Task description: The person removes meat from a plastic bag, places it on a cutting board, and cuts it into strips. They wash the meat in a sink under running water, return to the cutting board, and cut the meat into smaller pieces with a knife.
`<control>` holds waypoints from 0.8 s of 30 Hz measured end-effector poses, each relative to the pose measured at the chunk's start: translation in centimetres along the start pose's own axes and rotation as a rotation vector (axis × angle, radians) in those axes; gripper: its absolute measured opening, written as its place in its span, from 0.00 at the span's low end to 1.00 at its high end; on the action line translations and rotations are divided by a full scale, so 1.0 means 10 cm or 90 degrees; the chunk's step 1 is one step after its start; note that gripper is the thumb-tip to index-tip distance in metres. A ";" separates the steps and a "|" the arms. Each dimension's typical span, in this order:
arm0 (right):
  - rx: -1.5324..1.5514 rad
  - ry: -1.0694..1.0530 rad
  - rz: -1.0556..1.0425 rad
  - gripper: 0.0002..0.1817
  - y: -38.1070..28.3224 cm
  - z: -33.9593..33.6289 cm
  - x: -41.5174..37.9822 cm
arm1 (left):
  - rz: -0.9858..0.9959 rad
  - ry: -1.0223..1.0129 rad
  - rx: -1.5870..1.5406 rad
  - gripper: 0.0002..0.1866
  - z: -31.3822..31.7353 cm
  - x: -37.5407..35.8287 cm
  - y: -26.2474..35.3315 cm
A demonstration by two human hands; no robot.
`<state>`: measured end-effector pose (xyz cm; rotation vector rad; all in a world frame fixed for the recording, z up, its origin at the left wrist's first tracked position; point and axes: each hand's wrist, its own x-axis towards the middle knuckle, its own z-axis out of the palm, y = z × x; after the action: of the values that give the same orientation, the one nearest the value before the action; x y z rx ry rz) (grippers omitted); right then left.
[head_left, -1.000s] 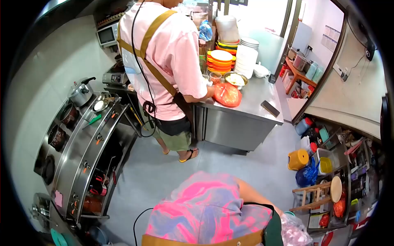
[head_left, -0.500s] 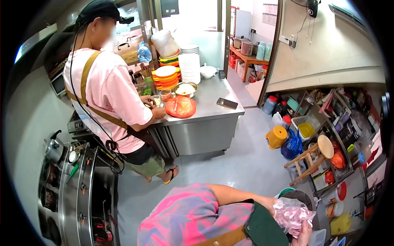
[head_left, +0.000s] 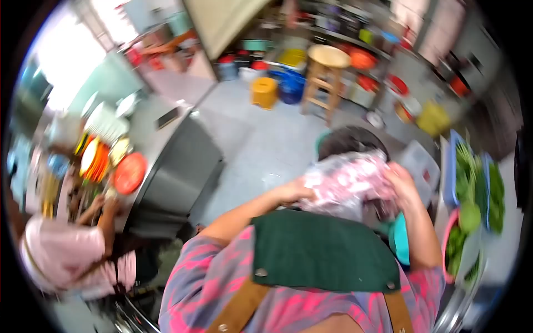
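Observation:
A clear plastic bag point(head_left: 350, 180) holds pink pieces that look like raw meat. My left hand point(head_left: 297, 190) grips the bag's left side, its fingers partly hidden behind the plastic. On the opposite side my right hand point(head_left: 401, 182) is closed around the bag's edge. Just beyond it is a dark round vessel point(head_left: 352, 139), partly covered by the bag, so its contents cannot be made out. A teal container point(head_left: 400, 238) shows beside my right forearm. The picture is smeared by motion.
A co-worker in a pink shirt point(head_left: 64, 250) stands left at a steel counter point(head_left: 177, 166) with orange plates and a red bag point(head_left: 130, 173). A wooden stool point(head_left: 327, 58) and yellow stool point(head_left: 264, 92) stand ahead. Blue trays point(head_left: 451, 172) of greens lie right.
My view has swung to the right, bringing both forearms and the greens into sight. The bag stays between my hands, now spread wider across it. The co-worker remains at the counter.

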<state>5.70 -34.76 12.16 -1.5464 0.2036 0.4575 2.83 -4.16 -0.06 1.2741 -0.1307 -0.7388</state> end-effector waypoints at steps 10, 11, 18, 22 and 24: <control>0.069 0.027 -0.028 0.09 0.09 -0.11 0.03 | -0.035 0.018 -0.157 0.30 0.10 -0.16 0.21; 0.070 0.030 -0.026 0.09 0.12 -0.17 0.04 | -0.038 0.016 -0.158 0.30 0.11 -0.15 0.20; 0.054 0.022 -0.060 0.09 0.07 -0.24 0.09 | -0.033 -0.003 -0.205 0.31 0.11 -0.14 0.18; 0.111 0.084 -0.059 0.10 -0.03 -0.19 0.27 | -0.043 -0.041 -0.325 0.24 -0.03 -0.04 0.21; 0.075 0.095 -0.060 0.10 -0.06 -0.23 0.36 | -0.038 -0.016 -0.381 0.21 -0.08 0.03 0.15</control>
<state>9.53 -36.43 11.20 -1.4684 0.2662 0.2513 4.10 -3.54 0.89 0.7004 0.1048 -0.7705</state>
